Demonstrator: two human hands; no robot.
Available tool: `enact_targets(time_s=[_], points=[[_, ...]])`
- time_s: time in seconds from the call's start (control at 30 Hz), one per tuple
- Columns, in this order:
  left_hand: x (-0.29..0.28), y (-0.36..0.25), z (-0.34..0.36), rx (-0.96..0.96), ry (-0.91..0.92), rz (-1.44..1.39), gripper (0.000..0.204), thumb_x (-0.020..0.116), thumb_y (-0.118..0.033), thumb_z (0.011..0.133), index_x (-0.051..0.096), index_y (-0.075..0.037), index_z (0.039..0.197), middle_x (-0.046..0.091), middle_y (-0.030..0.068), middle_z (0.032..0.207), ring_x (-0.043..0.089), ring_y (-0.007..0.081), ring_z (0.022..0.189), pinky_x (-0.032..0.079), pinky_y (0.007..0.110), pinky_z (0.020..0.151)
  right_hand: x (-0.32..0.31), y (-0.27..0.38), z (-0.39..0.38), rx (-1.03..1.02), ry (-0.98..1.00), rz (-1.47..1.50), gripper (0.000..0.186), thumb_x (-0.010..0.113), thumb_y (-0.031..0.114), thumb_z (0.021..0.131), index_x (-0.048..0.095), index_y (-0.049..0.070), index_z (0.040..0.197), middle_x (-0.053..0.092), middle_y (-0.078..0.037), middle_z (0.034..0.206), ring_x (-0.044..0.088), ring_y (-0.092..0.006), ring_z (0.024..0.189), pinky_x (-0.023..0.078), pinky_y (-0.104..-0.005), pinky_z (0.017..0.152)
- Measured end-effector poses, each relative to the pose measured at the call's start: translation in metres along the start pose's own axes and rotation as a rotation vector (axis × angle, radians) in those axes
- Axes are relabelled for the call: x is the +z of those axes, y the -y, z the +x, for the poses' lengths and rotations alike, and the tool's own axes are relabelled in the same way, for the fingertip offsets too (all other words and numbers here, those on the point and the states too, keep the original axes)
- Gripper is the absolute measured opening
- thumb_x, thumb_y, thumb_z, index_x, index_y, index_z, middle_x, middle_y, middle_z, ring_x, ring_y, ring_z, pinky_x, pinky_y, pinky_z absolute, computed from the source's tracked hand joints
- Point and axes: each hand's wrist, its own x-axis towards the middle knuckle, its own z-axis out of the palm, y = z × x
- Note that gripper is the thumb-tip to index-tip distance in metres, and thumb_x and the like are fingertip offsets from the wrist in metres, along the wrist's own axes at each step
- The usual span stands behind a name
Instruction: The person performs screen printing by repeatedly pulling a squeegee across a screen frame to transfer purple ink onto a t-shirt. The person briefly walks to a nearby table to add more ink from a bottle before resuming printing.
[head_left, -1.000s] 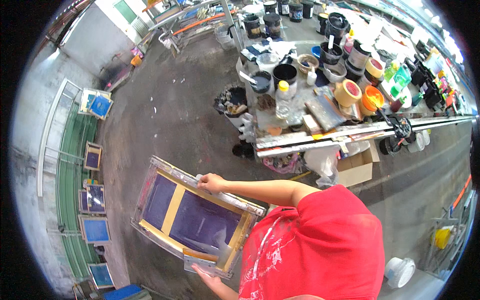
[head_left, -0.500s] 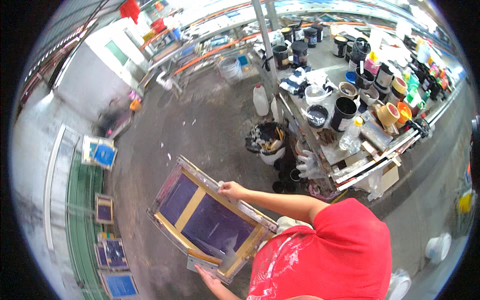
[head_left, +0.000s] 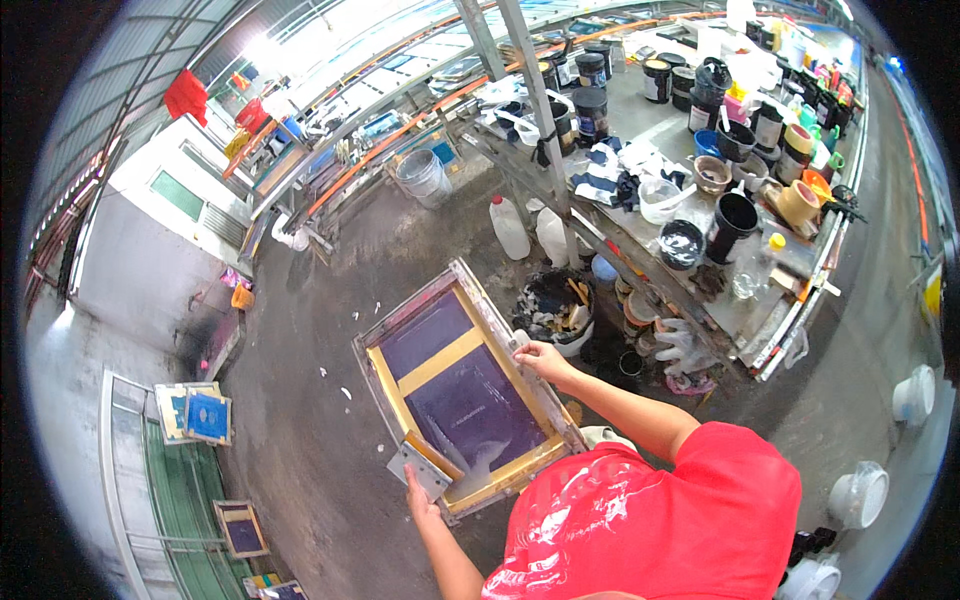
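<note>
Bare concrete floor (head_left: 330, 300), paint pots crowding the tabletop (head_left: 700, 130) beyond the hands. The left hand (head_left: 420, 500) clutches the screen's (head_left: 465, 395) near corner, the right hand (head_left: 540, 358) its far rail; best carried level, both grips firm.

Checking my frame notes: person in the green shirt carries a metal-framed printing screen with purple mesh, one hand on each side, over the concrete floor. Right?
One thing is off: the shirt is red, not green, as the head view shows. The rest holds: the left hand and right hand grip opposite sides of the metal-framed printing screen with purple mesh, above the concrete floor.
</note>
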Motion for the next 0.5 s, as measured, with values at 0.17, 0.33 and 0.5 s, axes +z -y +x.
enact_targets(time_s=[0.17,0.33,0.5], points=[[0.019,-0.057,0.104,0.007,0.079,-0.027,0.088,0.057,-0.066,0.088,0.032,-0.012,0.153,0.036,0.0094,0.156,0.035,0.0303,0.142,0.029,0.047,0.115,0.029,0.051,0.083,-0.077,-0.066,0.076,0.021,0.066,0.022,0.093,0.068,0.003,0.102,0.067,-0.001,0.094,0.057,-0.0092,0.091,0.046,-0.0290,0.083],[0.081,-0.095,0.167,-0.053,0.092,0.043,0.088,0.059,-0.065,0.088,0.037,-0.007,0.150,0.035,0.0091,0.156,0.036,0.0283,0.142,0.029,0.044,0.115,0.014,0.067,0.119,-0.034,-0.224,0.123,0.021,0.066,0.021,0.092,0.067,0.003,0.103,0.067,-0.002,0.097,0.058,-0.0098,0.092,0.045,-0.0274,0.084],[0.143,-0.122,0.261,-0.141,0.177,0.112,0.083,0.069,-0.058,0.085,0.046,0.000,0.141,0.052,0.0127,0.142,0.052,0.0277,0.129,0.041,0.043,0.108,-0.006,0.037,0.160,-0.045,-0.507,0.110,0.020,0.068,0.019,0.089,0.068,0.003,0.100,0.067,-0.003,0.094,0.058,-0.0103,0.089,0.045,-0.0277,0.082]])
